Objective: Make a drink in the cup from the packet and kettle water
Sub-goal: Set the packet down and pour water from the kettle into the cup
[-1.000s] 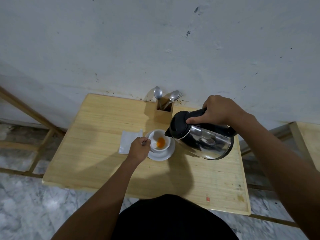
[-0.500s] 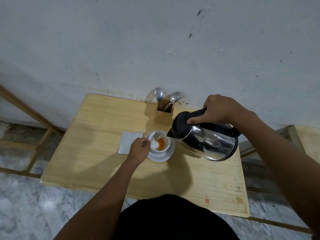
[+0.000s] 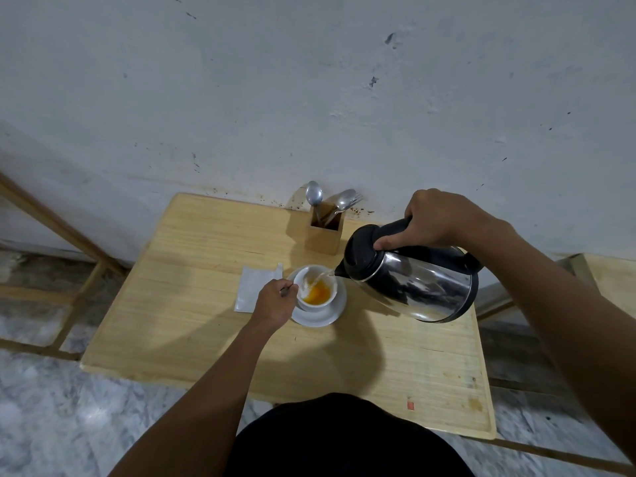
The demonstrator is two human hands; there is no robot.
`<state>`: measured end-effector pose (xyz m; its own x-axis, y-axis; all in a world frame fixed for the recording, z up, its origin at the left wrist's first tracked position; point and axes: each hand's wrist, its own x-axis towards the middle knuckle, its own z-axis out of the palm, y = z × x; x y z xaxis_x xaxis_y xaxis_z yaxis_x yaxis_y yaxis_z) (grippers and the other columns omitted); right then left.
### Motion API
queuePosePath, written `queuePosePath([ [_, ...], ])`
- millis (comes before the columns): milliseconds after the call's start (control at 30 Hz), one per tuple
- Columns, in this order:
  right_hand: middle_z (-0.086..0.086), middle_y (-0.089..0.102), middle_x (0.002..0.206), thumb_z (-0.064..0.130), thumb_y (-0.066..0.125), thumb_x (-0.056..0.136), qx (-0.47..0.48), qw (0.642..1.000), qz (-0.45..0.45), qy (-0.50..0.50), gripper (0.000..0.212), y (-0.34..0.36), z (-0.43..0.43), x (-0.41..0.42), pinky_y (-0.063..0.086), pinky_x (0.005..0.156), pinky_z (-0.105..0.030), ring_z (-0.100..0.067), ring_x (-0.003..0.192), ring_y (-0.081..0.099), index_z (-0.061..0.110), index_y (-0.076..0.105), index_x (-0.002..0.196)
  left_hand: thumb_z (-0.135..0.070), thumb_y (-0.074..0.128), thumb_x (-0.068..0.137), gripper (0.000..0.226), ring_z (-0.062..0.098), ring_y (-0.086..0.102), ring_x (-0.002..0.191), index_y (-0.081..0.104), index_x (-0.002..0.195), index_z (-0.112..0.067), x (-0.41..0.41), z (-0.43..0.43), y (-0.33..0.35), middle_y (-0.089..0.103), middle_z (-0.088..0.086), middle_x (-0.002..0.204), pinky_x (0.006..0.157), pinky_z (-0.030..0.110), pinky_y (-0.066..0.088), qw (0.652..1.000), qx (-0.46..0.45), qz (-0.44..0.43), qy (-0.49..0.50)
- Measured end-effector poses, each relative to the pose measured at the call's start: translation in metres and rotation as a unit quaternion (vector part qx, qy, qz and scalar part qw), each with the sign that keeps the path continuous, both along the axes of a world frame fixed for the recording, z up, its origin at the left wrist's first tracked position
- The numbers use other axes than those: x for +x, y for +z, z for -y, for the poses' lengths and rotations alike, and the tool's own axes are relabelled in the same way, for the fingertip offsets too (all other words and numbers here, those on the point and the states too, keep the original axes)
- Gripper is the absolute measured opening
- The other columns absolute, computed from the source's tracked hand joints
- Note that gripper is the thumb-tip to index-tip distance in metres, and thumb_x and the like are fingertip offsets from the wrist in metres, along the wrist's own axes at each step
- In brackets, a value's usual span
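Note:
A white cup (image 3: 311, 306) stands on a white saucer (image 3: 330, 316) near the middle of the wooden table (image 3: 192, 325). Orange liquid lies in its bottom. My right hand (image 3: 438, 220) grips the black handle of a steel kettle (image 3: 416, 285), which is tilted left with its spout over the cup's rim. A thin stream of water runs into the cup. My left hand (image 3: 273, 302) is closed on a thin metal spoon handle at the cup's left side. A torn white packet (image 3: 253, 287) lies flat just left of the saucer.
A wooden holder (image 3: 325, 232) with spoons and a fork stands at the table's back edge against the grey wall. The table's front edge is close to my body. Another wooden table edge (image 3: 609, 273) shows at far right. Marble floor surrounds the table.
The kettle has tipped further and moved slightly left, so its spout now reaches the cup and water is pouring in. My left hand has stayed at the cup.

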<state>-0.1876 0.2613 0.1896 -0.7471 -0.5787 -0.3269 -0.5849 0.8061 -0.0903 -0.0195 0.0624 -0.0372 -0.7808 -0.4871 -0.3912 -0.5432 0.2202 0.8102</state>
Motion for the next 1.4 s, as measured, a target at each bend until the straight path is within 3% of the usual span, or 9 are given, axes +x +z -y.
queuePosePath([
  [267,0.001,0.046,0.048,0.080,0.067,0.060,0.001,1.000,0.000,0.001,0.072,0.003,-0.002,-0.001,0.032,0.051,-0.027,-0.016,0.049,0.045,0.011,0.049,0.052,-0.023,0.052,0.095,0.025,0.028,0.064,0.090,0.067,0.108,-0.007,0.000,0.000,0.001,0.059,0.005,0.097,0.082,0.052,0.057,1.000,-0.003,0.002,-0.003],
  [467,0.001,0.048,0.048,0.083,0.066,0.056,-0.003,1.000,0.001,0.005,0.073,0.001,-0.005,-0.005,0.035,0.052,-0.029,-0.016,0.049,0.047,0.010,0.055,0.054,-0.024,0.052,0.095,0.025,0.028,0.064,0.090,0.067,0.107,-0.008,0.001,-0.001,0.002,0.059,0.004,0.097,0.082,0.053,0.056,1.000,-0.006,0.002,-0.003],
  [667,0.001,0.046,0.048,0.082,0.067,0.057,-0.004,1.000,0.001,0.000,0.072,0.002,-0.007,-0.004,0.032,0.051,-0.027,-0.015,0.048,0.045,0.012,0.050,0.051,-0.020,0.051,0.095,0.014,0.041,0.064,0.088,0.061,0.086,-0.018,0.000,-0.003,0.005,0.055,0.003,0.079,0.074,0.057,0.056,1.000,-0.011,-0.002,-0.003],
  [767,0.001,0.048,0.049,0.082,0.067,0.057,-0.003,1.000,0.003,0.000,0.072,0.002,-0.008,-0.005,0.034,0.052,-0.028,-0.016,0.049,0.046,0.011,0.052,0.052,-0.021,0.051,0.095,0.019,0.041,0.064,0.086,0.060,0.079,-0.022,0.000,-0.003,0.004,0.055,0.005,0.082,0.074,0.056,0.057,1.000,-0.015,0.000,-0.003],
  [933,0.001,0.048,0.051,0.083,0.066,0.056,0.001,1.000,-0.004,-0.004,0.074,0.002,-0.011,-0.005,0.034,0.053,-0.028,-0.017,0.051,0.047,0.011,0.050,0.053,-0.021,0.051,0.095,0.023,0.032,0.065,0.084,0.067,0.105,-0.007,-0.001,-0.003,0.002,0.057,0.000,0.088,0.078,0.053,0.057,1.000,-0.006,0.001,0.005],
  [1400,0.001,0.047,0.049,0.084,0.066,0.054,0.000,1.000,0.002,0.003,0.074,-0.001,-0.012,-0.009,0.035,0.053,-0.029,-0.017,0.050,0.047,0.011,0.052,0.052,-0.024,0.051,0.095,0.026,0.028,0.065,0.091,0.066,0.109,-0.008,-0.001,-0.003,0.001,0.059,0.004,0.102,0.083,0.051,0.056,1.000,-0.012,0.005,0.005],
])
